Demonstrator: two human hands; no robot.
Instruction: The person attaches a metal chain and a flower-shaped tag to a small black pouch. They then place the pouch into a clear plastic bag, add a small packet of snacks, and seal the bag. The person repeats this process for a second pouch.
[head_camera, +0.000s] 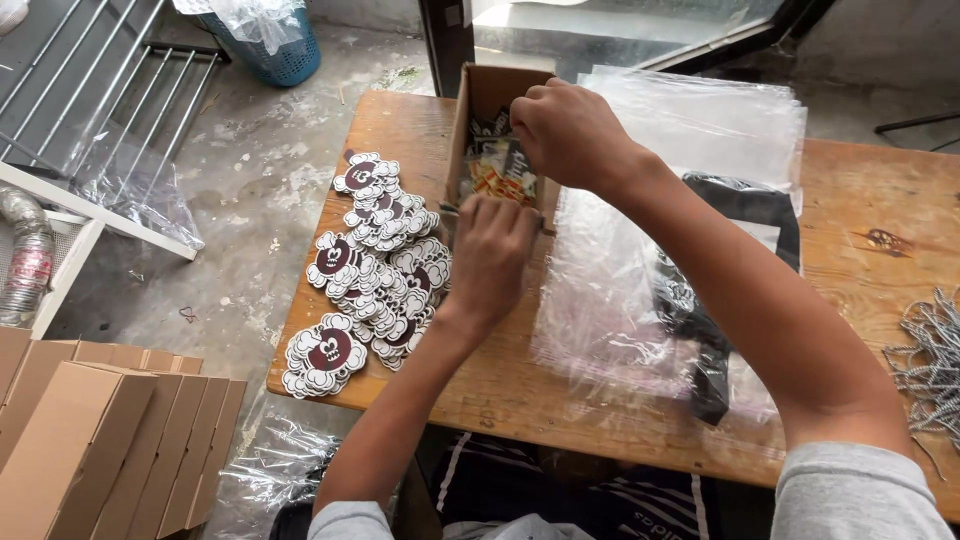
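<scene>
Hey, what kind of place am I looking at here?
Probably a small packing workshop: flower-shaped stickers piled on a wooden table, clear plastic bags stacked on it, and flat cardboard boxes leaning on the concrete floor.

Both hands, left (490, 255) and right (565, 130), reach forward, fingers curled.

The right hand (572, 130) covers the far end of the open cardboard box (490, 95), so its fingertips and whatever they touch are out of sight. The left hand (490, 255) hides the box's near corner and its own fingers curl under, grip unreadable. The printed packets (497, 172) inside are too jumbled to make out. At the right edge, the pile of grey cords (930, 360) is cut off.
</scene>
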